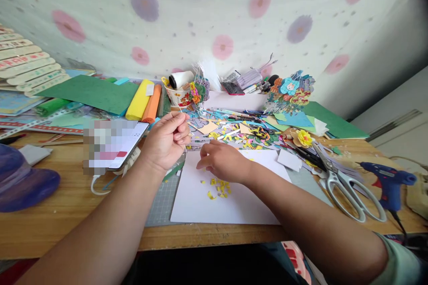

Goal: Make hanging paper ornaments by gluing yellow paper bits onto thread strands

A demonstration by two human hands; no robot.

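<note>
No writing reads clearly: the phone [115, 143] screen at left is blurred, and the print on the wooden sticks [25, 60] at far left is too small. The left hand [165, 140] is raised, fingers pinched on something thin I cannot make out. The right hand [222, 160] rests fingers-down on the white sheet [207, 207], just beyond the yellow paper bits [219, 187]. Scissors [337, 178] and a blue glue gun [388, 180] lie right; paper scraps [240, 131] crowd the far side.

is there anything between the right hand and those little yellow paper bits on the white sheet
Nothing visible. The right hand rests on the white sheet with its fingers down, and the yellow paper bits lie loose just below it on bare paper. The left hand is off to the side, pinching something thin.
</note>
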